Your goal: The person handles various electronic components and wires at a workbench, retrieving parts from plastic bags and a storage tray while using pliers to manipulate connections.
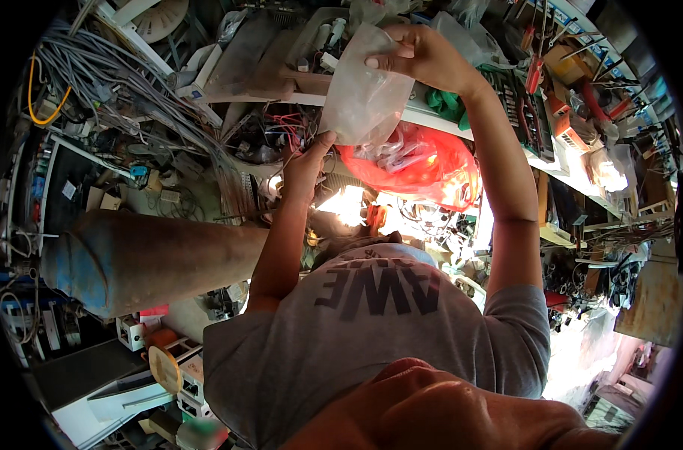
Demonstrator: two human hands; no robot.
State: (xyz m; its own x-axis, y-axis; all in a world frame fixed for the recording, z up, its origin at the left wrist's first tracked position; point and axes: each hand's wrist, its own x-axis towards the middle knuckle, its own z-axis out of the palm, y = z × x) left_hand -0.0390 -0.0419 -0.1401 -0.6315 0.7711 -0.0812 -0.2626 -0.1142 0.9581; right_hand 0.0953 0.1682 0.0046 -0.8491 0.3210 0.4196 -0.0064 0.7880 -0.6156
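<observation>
A translucent whitish plastic bag (362, 94) is stretched between my two hands above the bench. My right hand (429, 61) pinches its upper right part, with the thumb lying across the front. Lower down, my left hand (305, 169) grips the bottom left corner, its thumb pressed on the edge. The bag looks flat, and I cannot make out anything inside it. Just below and behind it rests a red plastic bag (424, 169) with clear plastic in it. Green plastic (448, 106) shows by my right wrist.
Bundled grey cables (109, 82) fill the upper left. A large rusty cylinder (161, 259) lies left of my body. Screwdrivers (535, 73) hang at the upper right near a green tool case (518, 112). A shelf edge (296, 98) runs behind my hands, with small parts around it.
</observation>
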